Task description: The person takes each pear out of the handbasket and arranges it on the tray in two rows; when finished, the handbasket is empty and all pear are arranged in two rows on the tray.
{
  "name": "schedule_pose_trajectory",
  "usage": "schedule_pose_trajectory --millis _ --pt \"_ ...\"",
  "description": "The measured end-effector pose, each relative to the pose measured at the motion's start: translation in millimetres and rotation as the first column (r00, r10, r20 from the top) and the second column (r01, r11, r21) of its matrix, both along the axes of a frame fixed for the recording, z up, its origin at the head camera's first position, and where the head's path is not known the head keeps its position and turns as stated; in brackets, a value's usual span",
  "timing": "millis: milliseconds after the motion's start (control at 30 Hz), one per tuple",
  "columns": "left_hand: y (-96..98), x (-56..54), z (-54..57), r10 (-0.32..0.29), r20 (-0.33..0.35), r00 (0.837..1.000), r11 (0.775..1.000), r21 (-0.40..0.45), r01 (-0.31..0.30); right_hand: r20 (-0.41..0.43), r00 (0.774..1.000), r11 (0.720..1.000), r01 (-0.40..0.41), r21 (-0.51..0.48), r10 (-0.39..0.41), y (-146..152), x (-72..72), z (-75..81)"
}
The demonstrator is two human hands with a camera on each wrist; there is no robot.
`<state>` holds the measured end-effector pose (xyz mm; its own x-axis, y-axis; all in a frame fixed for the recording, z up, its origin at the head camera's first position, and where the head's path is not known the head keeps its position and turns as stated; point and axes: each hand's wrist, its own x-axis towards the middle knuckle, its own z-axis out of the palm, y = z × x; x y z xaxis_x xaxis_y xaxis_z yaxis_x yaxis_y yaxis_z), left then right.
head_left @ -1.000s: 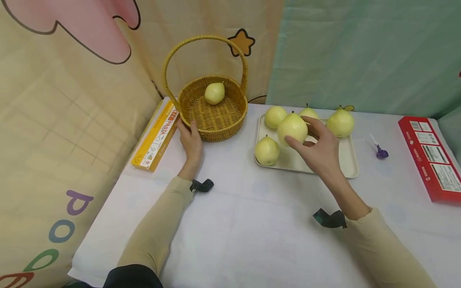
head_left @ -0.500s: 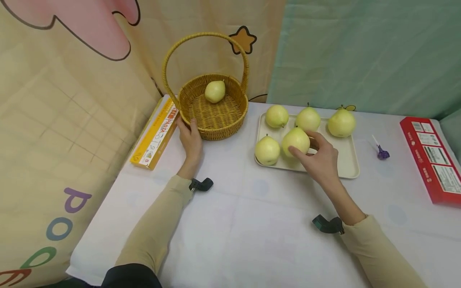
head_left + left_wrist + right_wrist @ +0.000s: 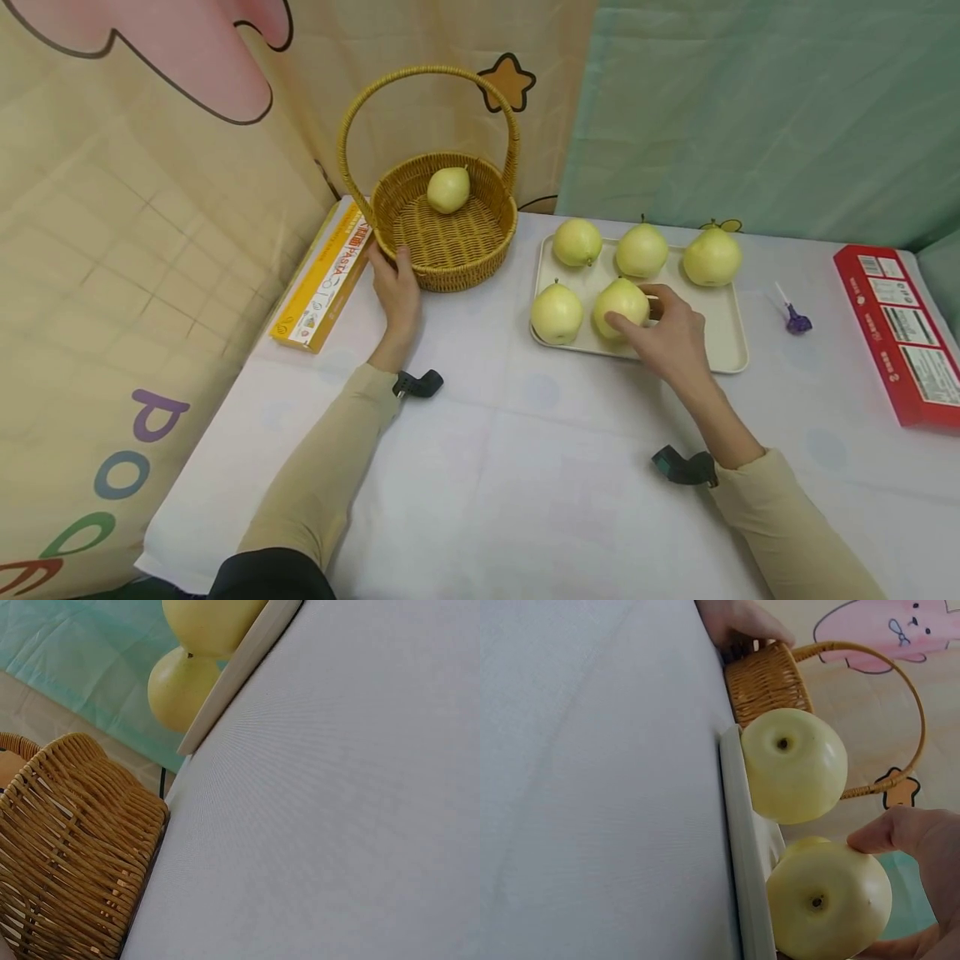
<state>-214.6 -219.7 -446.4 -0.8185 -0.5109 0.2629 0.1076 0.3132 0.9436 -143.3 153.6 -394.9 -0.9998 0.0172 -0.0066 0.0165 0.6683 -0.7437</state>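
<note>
My right hand (image 3: 670, 333) holds a pale green pear (image 3: 621, 308) between thumb and fingers, low over the front of a cream tray (image 3: 723, 333). The right wrist view shows the thumb (image 3: 885, 831) on that pear's upper side and the pear right at the tray's rim. Several other pears stand on the tray, one (image 3: 557, 313) close left of the held one. My left hand (image 3: 398, 296) rests against the near left wall of a wicker basket (image 3: 457, 275) with a tall handle; its visible fingers are extended. One pear (image 3: 448, 190) lies inside the basket.
A yellow pasta box (image 3: 322, 279) lies left of the basket, partly behind it. Right of the tray are a purple-wrapped lollipop (image 3: 797, 320) and a red box (image 3: 892, 333). Curtains (image 3: 750, 108) hang along the table's back edge.
My right hand has lowered the pear from above the tray to its front middle, beside the front left pear. The left hand and the basket have stayed in place.
</note>
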Motion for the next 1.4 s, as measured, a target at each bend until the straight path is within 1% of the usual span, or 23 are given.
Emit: schedule_pose_trajectory --millis 167,400,600,933,1167,1400 --pt "-0.4 1.1 0.7 0.000 0.001 1.000 1.000 0.005 0.000 0.039 0.999 0.999 -0.029 0.046 0.028 4.6 -0.7 2.7" --pt "-1.1 1.2 -0.8 0.002 0.001 1.000 1.000 0.003 -0.002 0.083 0.996 0.995 -0.049 0.084 0.042 8.4 -3.9 2.4" --pt "0.3 1.4 -0.4 -0.002 -0.005 1.000 1.000 0.003 0.002 0.130 0.988 0.987 -0.098 0.127 0.081 14.9 -8.3 2.7" --pt "0.4 -0.8 0.5 -0.002 0.000 1.000 1.000 0.013 0.002 0.218 0.966 0.977 -0.168 0.128 0.138 22.5 -8.2 14.0" --pt "0.1 -0.9 0.9 0.001 -0.003 1.000 1.000 0.010 -0.001 0.234 0.958 0.972 -0.197 0.130 0.163 24.7 -8.6 17.4" --pt "-0.1 -0.4 1.0 -0.001 -0.005 1.000 1.000 0.019 0.001 0.268 0.946 0.963 -0.227 0.148 0.182 29.2 -9.5 18.7"
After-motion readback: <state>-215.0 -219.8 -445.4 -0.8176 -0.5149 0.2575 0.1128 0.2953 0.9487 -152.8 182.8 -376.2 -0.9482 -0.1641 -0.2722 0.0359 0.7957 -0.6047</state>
